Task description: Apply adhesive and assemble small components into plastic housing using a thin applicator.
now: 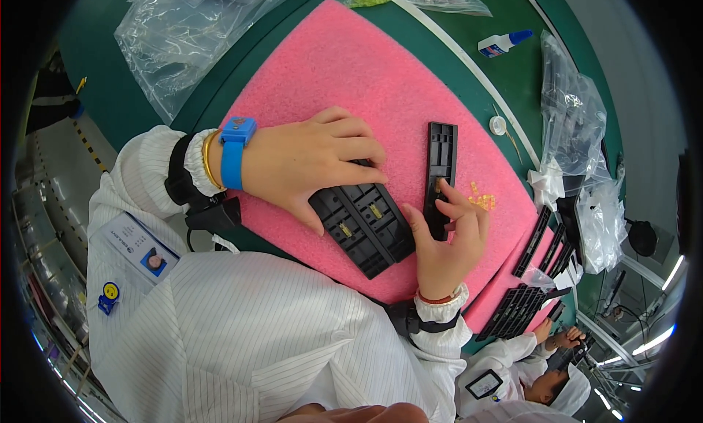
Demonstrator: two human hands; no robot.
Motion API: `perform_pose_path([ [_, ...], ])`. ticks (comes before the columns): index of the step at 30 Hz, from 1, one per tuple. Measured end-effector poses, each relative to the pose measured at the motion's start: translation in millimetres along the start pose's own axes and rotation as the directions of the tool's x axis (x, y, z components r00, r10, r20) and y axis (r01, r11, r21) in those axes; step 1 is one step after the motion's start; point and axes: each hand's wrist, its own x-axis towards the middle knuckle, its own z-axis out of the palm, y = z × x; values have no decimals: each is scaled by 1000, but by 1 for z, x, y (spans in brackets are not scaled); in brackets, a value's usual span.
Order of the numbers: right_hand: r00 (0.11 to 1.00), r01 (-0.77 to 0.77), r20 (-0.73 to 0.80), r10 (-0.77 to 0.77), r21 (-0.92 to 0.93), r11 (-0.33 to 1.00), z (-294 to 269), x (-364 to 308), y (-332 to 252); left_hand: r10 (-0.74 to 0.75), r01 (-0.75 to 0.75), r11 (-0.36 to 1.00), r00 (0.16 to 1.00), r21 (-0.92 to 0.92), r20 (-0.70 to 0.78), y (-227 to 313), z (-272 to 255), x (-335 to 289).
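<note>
My left hand (pixel 315 159) is curled over a pair of black plastic bars (pixel 360 216) lying side by side, fingers at their far end and thumb along the left side. Small yellow-green tubes (pixel 376 211) sit in their recesses. To the right, another black plastic strip (pixel 442 148) with open compartments lies lengthwise on the pink foam mat (pixel 329 72). My right hand (pixel 458 236) is closed around its near part, a fingertip pressed into a compartment and the thumb at its left side. Whatever is under that fingertip is hidden. Beside this hand lie several small amber pieces (pixel 482 200).
Clear plastic bags (pixel 198 42) lie at the far left and right. A blue-capped glue bottle (pixel 504 44) and a small white cap (pixel 498 125) are on the green table (pixel 505 79). Several black strips (pixel 509 313) are at the right, near a co-worker's hands (pixel 560 337).
</note>
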Motion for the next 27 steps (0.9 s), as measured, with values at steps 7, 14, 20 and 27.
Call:
perform_pose_path([
  [7, 990, 131, -41, -133, -38, 991, 7, -1, 8, -5, 5, 1000, 1000, 0, -4, 1, 1, 0],
  [14, 988, 140, -59, -141, -24, 990, 8, 1, 7, -7, 7, 1000, 1000, 2, -5, 1, 1, 1],
  [20, 988, 139, -63, -140, -23, 990, 8, -1, 6, -3, 3, 1000, 1000, 1, -1, 1, 0, 1],
  [27, 982, 171, -84, -170, 0, 985, 9, -2, 7, 0, 0, 1000, 1000, 3, 3, 0, 1, 0],
])
